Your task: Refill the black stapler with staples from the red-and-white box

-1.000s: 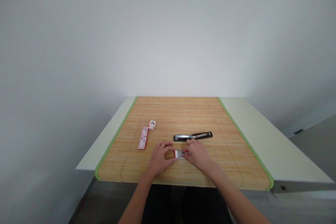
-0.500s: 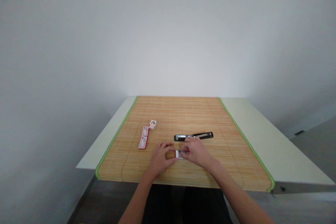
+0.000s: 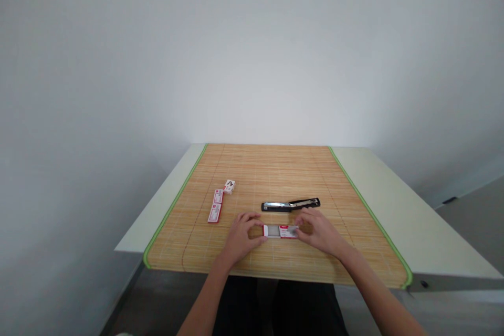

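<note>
Currently: small staple box (image 3: 280, 231) pulled open between both hands

Box lies on the bamboo mat (image 3: 275, 178) at desk (image 3: 394, 205) front centre; left hand (image 3: 240, 236) grip clamped on its left end, right hand (image 3: 321, 231) grip clamped on its right end. Black stapler (image 3: 290, 204) lies just behind; three more boxes (image 3: 217, 205) lie further left

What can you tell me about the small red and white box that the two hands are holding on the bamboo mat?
The small red and white staple box looks like thin cardboard, slid open lengthwise: a grey strip, probably staples, shows in its left part, and the red-printed part lies to the right. It lies flat on the woven bamboo mat, just in front of the black and silver stapler. The left hand pinches its left end, the right hand its right end.
</note>
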A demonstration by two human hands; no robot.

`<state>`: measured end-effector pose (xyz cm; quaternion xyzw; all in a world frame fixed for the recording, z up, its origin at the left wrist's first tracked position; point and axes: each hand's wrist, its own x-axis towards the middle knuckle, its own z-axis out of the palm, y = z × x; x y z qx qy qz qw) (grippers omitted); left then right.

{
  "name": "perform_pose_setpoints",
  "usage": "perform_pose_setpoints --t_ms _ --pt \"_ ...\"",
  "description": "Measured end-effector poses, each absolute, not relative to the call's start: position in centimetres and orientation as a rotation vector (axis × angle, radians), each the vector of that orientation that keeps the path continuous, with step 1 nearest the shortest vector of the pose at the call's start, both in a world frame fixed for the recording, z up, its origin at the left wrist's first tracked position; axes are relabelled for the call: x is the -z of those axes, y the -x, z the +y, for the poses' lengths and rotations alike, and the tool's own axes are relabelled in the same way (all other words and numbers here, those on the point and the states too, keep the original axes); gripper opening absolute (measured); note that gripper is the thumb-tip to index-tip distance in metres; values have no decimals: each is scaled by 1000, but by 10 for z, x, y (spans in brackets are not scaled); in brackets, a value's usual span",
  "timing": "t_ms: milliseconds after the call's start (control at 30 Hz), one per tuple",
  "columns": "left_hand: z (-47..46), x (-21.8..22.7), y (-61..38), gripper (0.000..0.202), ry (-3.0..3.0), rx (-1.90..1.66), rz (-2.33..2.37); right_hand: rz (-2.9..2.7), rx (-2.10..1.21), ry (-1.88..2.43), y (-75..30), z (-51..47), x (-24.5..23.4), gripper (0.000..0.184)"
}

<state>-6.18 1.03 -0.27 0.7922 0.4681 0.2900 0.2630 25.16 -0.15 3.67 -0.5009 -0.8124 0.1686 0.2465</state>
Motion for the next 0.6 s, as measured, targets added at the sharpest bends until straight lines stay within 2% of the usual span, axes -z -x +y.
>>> perform_pose_setpoints --t_ms 233,433,600 --pt "10 1 61 35 -2129 -755 1282 -2112 -609 1323 -252 -9 -15 8" --pt "11 3 63 35 -2140 -745 1276 -2061 -708 1371 -267 -13 -13 36" --pt "11 4 59 35 -2151 -737 1297 -2147 -703 1322 -274 -12 -10 14"
